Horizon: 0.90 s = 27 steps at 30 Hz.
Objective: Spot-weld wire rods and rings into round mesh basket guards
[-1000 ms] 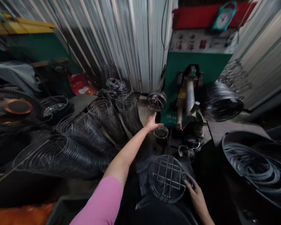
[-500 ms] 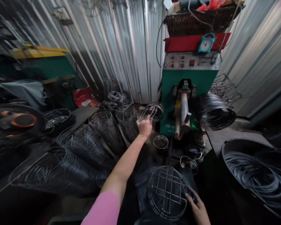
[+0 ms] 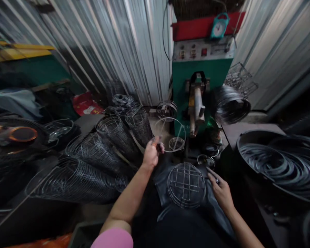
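A head-worn camera looks down on a dim, crowded metal workshop. The left hand (image 3: pixel 152 154) is clenched around the near-left edge of a thin wire ring (image 3: pixel 170 134), holding it up in the air near the middle of the scene, between the person and a green machine (image 3: pixel 200 75) that stands against the far corrugated wall. The right hand (image 3: pixel 220 191) lies with fingers spread and loose, grasping nothing, its fingertips touching the right rim of a round wire grid (image 3: pixel 186 185) that rests on a dark cloth (image 3: pixel 165 179) close to the person. On the far right a large dark tub (image 3: pixel 248 162) holds a loose pile of black wire rings; its right side is cut off by the frame edge. Just beyond the grid sit two small round cups (image 3: pixel 206 160), their contents too dark to make out, and a third small cup (image 3: pixel 176 142) shows through the held ring. To the left lie long stacks of wire hoops (image 3: pixel 93 151) on their sides, and the nearest stack fades into shadow. Another bundle of rings (image 3: pixel 231 105) hangs at the machine's right side. At the far left, a round object with an orange rim (image 3: pixel 22 133) is blurred and hard to identify. The near edge of the scene is almost black, and only a pink sleeve (image 3: pixel 113 239) shows there.
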Each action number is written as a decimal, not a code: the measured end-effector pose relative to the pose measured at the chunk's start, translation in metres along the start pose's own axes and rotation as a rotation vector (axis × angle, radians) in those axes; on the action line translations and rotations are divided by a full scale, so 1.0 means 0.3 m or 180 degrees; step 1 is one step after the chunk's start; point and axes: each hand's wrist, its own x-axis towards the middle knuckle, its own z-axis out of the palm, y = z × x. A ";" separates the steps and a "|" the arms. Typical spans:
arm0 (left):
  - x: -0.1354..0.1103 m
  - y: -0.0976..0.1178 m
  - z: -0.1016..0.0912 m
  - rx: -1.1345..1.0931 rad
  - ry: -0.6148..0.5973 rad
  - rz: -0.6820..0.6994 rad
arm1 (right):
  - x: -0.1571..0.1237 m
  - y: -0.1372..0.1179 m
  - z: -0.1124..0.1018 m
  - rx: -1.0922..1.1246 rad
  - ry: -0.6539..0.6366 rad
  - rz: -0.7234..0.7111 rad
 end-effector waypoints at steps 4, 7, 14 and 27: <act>-0.192 -0.168 0.038 -0.0596 -0.0332 -0.0849 | 0.011 -0.078 0.053 0.0075 0.0047 -0.0127; -0.275 -0.196 0.046 -0.0592 -0.0574 -0.1224 | 0.001 -0.083 0.064 0.0166 0.0273 -0.0168; -0.277 -0.210 -0.025 -0.0071 -0.0853 -0.1662 | -0.035 -0.045 0.052 -0.0066 0.0150 0.0151; -0.223 -0.329 -0.165 0.2150 -0.1175 -0.0655 | -0.073 0.018 0.023 -0.0784 -0.0468 0.0140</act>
